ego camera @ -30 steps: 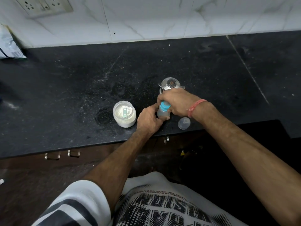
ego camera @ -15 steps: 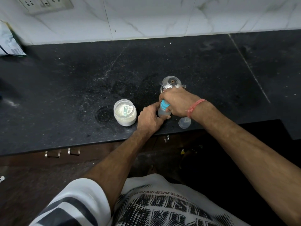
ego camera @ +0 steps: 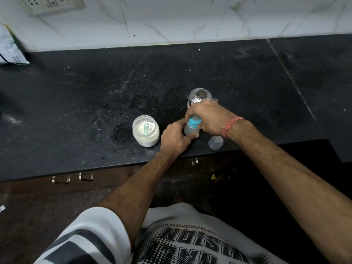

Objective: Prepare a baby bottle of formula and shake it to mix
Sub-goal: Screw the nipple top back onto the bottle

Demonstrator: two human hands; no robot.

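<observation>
my left hand (ego camera: 174,139) still grips the bottle (ego camera: 191,129) near the surface's front edge, right hand (ego camera: 208,119) still clamped round the blue collar (ego camera: 194,122). little has shifted in a second, so i'm likely still tightening; shaking comes next.

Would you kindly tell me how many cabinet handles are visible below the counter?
3: two handles sit side by side at lower left, and one handle beside the left forearm. The arms may hide others.
</observation>
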